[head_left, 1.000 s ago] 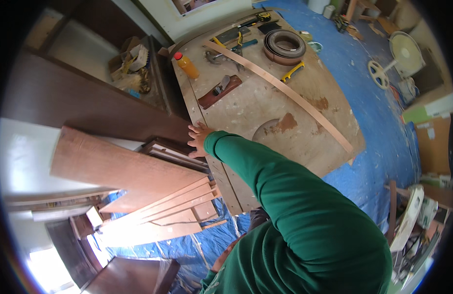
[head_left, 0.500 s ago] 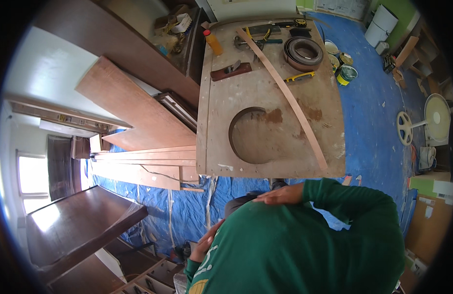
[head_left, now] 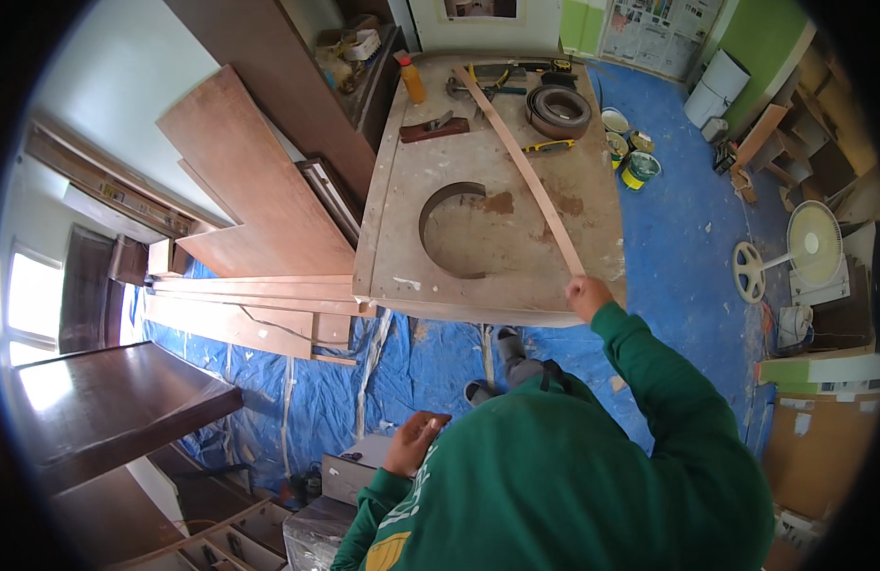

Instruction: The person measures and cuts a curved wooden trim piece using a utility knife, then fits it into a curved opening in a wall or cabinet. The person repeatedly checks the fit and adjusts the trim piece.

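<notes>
My right hand (head_left: 588, 297) pinches the near end of a long, thin, pale wood strip (head_left: 524, 171) lying diagonally across the worktable (head_left: 383, 266). My left hand (head_left: 416, 443) hangs by my body, fingers curled; whatever it may hold is unclear. Left of the strip stands a curved dark band (head_left: 430, 228). Farther back are a wooden hand plane (head_left: 421, 131), an orange bottle (head_left: 412, 84), a coiled dark banding roll (head_left: 559, 109), a yellow-handled tool (head_left: 549, 145) and some clustered tools (head_left: 492, 81).
Plywood sheets and boards (head_left: 240, 181) lean and lie at left, near a glossy dark panel (head_left: 116, 390). Paint buckets (head_left: 640, 169) stand right of the table on blue sheeting (head_left: 697, 266), with a white fan (head_left: 811, 243) beyond. A cardboard sheet (head_left: 811, 438) is at lower right.
My right hand has left my midsection and taken the strip's near end. Earlier my left arm reached to the table's left edge; that hand is now low beside me.
</notes>
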The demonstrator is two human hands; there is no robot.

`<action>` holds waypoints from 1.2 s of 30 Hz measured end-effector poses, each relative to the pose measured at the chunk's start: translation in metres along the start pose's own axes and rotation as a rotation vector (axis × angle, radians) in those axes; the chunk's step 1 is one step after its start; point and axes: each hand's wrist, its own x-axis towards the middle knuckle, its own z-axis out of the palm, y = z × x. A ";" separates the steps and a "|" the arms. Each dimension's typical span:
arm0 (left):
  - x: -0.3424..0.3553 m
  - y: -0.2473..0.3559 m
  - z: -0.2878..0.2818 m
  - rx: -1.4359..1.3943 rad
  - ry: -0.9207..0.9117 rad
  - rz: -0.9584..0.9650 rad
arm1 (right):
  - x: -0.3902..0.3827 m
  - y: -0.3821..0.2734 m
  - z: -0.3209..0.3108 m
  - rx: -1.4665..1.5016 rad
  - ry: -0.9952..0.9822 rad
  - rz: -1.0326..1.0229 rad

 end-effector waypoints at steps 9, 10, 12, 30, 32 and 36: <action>-0.031 -0.022 0.039 -0.342 0.145 0.141 | 0.082 0.006 0.010 -0.345 0.221 0.191; -0.025 -0.025 0.045 -0.300 0.177 0.130 | 0.089 0.010 0.012 -0.345 0.243 0.202; -0.012 -0.032 0.066 -0.228 0.225 0.151 | 0.097 0.021 0.009 -0.238 0.284 0.205; 0.120 0.072 0.343 -0.339 0.253 0.049 | 0.020 0.196 -0.242 0.814 -0.349 0.078; 0.129 0.075 0.343 -0.271 0.335 0.031 | 0.029 0.215 -0.237 0.670 -0.339 0.105; 0.157 0.082 0.331 -0.140 0.468 0.064 | 0.037 0.236 -0.222 0.570 -0.266 0.053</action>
